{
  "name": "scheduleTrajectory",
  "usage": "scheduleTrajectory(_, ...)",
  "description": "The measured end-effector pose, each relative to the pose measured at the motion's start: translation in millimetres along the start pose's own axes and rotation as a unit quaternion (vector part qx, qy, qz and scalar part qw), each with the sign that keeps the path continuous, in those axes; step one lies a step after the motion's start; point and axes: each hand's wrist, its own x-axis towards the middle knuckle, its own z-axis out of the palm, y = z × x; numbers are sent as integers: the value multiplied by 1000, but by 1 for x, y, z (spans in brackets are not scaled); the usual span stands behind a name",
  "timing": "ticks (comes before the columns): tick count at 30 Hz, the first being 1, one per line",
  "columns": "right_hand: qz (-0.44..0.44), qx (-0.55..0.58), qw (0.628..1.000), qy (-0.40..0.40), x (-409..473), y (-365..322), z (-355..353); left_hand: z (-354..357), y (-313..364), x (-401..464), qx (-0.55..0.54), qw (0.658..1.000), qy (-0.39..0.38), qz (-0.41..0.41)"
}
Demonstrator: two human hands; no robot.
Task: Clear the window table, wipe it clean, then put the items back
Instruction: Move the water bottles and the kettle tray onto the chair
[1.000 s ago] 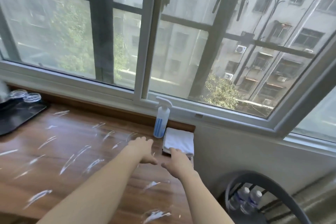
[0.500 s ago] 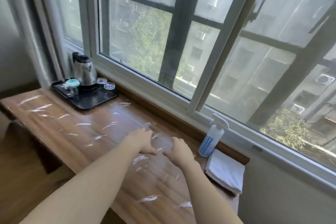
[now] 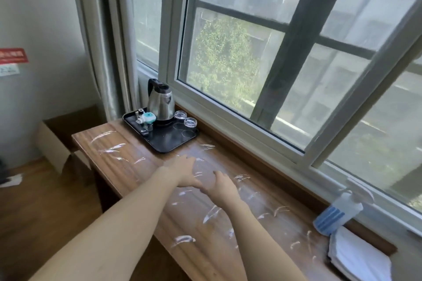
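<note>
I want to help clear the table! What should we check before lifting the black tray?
1. Both hands free: left hand and right hand hold nothing. Ok.
2. Kettle upright on the tray. Ok.
3. Glasses inside the tray rim. Ok.
4. Kettle empty: cannot tell.
5. Table clean: white smears, not ok.
6. Spray bottle and cloth at hand. Ok.
</note>
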Motion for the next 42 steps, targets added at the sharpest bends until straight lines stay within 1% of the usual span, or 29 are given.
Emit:
scheduleTrajectory(5,15,20,1000,7,35,-63,29,-21,-81,22,20,1000,-10,-3)
scheduleTrajectory(8,22,14,1000,3,48,-89,44,-29,-116,33,26,1000,-13,-1)
scheduleTrajectory(15,44,9,999,12,92,-131,56,-43,-172,67,25,999,-20,5)
scheduleTrajectory(21,58,25,998,22,152,-143,54,-57,-198,123,11,1000,-24,3)
scheduleTrajectory(24,64,50,996,30,192,-147,56,-64,-209,157,12,1000,-21,8)
scheduleTrajectory(27,73,63,995,27,232,-151,55,-68,-222,189,13,999,-37,0)
scheduleTrajectory(32,120,90,988,32,287,-149,56,-78,-245,244,20,1000,-18,3)
scheduleTrajectory(34,141,107,983,41,299,-148,58,-80,-258,258,15,1000,-20,-12)
scheduleTrajectory(38,187,132,972,58,312,-146,68,-81,-288,277,-5,998,0,-57)
scheduleTrajectory(42,232,143,961,56,321,-147,80,-82,-317,294,-30,995,-3,-98)
